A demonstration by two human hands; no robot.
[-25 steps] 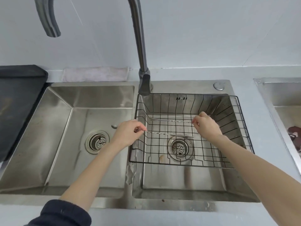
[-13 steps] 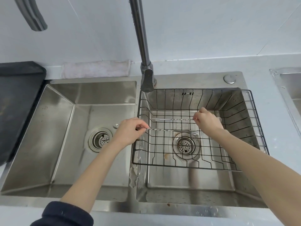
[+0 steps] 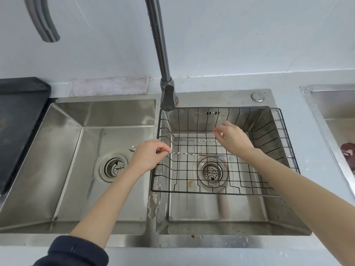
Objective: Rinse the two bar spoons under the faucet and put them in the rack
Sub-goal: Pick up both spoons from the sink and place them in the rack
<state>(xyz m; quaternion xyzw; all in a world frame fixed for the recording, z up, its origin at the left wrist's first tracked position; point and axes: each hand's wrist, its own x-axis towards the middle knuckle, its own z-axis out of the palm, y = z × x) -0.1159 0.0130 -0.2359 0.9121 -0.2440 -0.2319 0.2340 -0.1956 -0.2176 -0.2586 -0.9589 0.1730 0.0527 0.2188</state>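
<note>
Steel double sink (image 3: 119,112), seen from above; a black wire rack (image 3: 284,143) sits inside the right basin, spanning its far half over the drain (image 3: 212,172). Left hand (image 3: 148,157), at about 9 o'clock of the rack, is pinched shut on the near spoon (image 3: 192,154). This spoon's twisted shaft runs toward 3 o'clock, its fork-like end lying above the drain; whether the shaft touches the wires or hangs just over them cannot be told. Its bowl end pokes out at 9 o'clock of the hand, over the left basin, and is partly hidden by the knuckles. Right hand (image 3: 235,140), at roughly 1 o'clock of the drain, has thumb and forefinger close to the far spoon (image 3: 194,140); contact is unclear, so the grip cannot be told. This spoon lies parallel to the near one, fork end pointing to 9 o'clock, its other end concealed under the hand. Faucet (image 3: 163,64) rises at 12 o'clock, its top cut off by the frame edge; no stream is discernible. A dark sleeve (image 3: 76,250) is cropped at 6 o'clock, and a second sink (image 3: 334,104) is cut off at 3 o'clock.
</note>
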